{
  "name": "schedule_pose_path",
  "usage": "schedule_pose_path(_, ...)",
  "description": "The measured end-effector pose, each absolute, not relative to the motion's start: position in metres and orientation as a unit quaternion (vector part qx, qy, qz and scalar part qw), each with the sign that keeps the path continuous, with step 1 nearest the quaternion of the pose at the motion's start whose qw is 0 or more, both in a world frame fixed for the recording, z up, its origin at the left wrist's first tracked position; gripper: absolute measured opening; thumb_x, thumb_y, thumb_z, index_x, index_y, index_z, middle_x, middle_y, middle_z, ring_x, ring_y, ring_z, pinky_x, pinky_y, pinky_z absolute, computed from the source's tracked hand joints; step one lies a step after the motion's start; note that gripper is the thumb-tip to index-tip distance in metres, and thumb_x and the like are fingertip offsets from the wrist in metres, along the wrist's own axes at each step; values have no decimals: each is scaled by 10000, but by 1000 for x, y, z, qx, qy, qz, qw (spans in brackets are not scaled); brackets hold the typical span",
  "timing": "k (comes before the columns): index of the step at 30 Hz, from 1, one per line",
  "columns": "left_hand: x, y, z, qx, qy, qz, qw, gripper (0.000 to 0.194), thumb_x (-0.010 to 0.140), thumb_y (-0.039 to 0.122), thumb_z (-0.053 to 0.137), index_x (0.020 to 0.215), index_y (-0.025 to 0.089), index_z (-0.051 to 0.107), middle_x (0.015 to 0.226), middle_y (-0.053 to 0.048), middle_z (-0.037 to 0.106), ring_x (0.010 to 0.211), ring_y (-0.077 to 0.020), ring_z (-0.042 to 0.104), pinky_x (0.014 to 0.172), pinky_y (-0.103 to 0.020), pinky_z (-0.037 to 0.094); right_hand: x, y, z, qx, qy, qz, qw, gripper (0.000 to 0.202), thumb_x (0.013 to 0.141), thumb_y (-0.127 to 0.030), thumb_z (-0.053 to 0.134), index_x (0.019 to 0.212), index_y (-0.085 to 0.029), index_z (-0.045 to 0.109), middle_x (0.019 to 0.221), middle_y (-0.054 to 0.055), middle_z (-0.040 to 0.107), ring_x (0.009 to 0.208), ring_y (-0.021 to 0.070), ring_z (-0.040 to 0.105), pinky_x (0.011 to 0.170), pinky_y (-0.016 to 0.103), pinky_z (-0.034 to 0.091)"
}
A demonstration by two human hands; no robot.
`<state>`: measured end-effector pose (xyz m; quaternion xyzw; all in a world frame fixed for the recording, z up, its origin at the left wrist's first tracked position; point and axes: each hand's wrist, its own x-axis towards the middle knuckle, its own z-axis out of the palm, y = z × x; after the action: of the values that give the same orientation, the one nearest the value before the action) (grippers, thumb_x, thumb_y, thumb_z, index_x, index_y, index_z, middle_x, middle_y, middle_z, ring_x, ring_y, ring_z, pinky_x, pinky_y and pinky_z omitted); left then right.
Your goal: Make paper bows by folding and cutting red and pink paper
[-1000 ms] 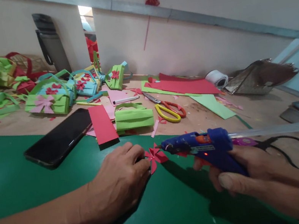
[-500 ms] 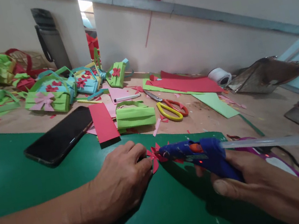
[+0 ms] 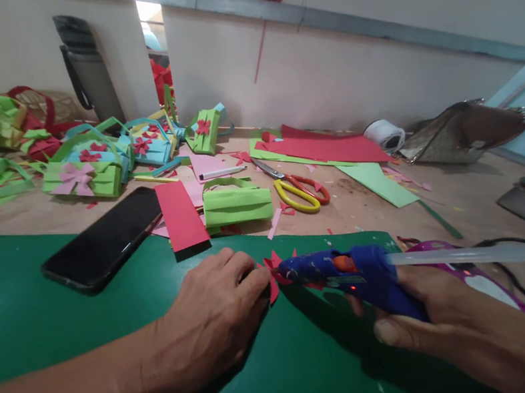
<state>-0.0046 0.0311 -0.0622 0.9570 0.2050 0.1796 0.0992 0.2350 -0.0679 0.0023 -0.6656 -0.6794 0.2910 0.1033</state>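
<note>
Red paper flower [image 3: 273,289]: glue gun [image 3: 365,273] nozzle has closed in on its centre; gluing seems underway.
Left hand [image 3: 221,305]: fingertips pinching petal.
Right hand [image 3: 432,312]: fingers curled round grip.

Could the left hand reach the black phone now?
Probably yes: the black phone lies near the left hand, screen uncovered, though that hand would have to leave the red paper flower.

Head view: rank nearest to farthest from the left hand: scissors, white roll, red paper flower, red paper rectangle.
1. Red paper flower: touching the left hand.
2. Red paper rectangle: beyond the knuckles.
3. Scissors: farther back, toward the right.
4. White roll: farthest, right, near the wall.
</note>
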Motion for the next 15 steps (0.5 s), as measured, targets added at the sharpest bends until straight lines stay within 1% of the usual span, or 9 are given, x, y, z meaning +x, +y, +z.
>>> schedule_pose_path(2, -4, 31, -61, 959, 209, 167, 93, 258, 928, 217, 381, 955, 138, 624, 853, -94, 568, 752, -217, 475, 635, -350, 398, 235, -68, 3, -662, -679, 302, 95, 265, 828, -461, 512, 953, -241, 589, 861, 31, 690, 719, 222, 645, 590, 301, 546)
schedule_pose_path(6, -3, 31, -60, 961, 216, 145, 93, 292, 938, 241, 359, 885, 165, 635, 847, -88, 560, 742, -212, 465, 638, -351, 387, 234, -68, 3, -657, -685, 296, 108, 193, 826, -406, 529, 872, -232, 599, 768, 18, 672, 642, 201, 626, 542, 270, 525)
schedule_pose_path(10, -1, 31, -59, 960, 217, 147, 99, 304, 943, 250, 346, 897, 167, 635, 859, -87, 558, 756, -210, 462, 651, -351, 386, 234, -70, 4, -654, -682, 304, 119, 193, 836, -402, 512, 807, -227, 588, 701, 10, 640, 584, 181, 594, 473, 236, 490)
schedule_pose_path(15, -1, 32, -60, 960, 222, 141, 101, 312, 946, 252, 336, 913, 174, 636, 866, -81, 559, 762, -214, 461, 652, -355, 380, 231, -69, 7, -673, -660, 319, 100, 229, 828, -435, 535, 827, -214, 596, 735, 8, 636, 631, 188, 585, 529, 251, 486)
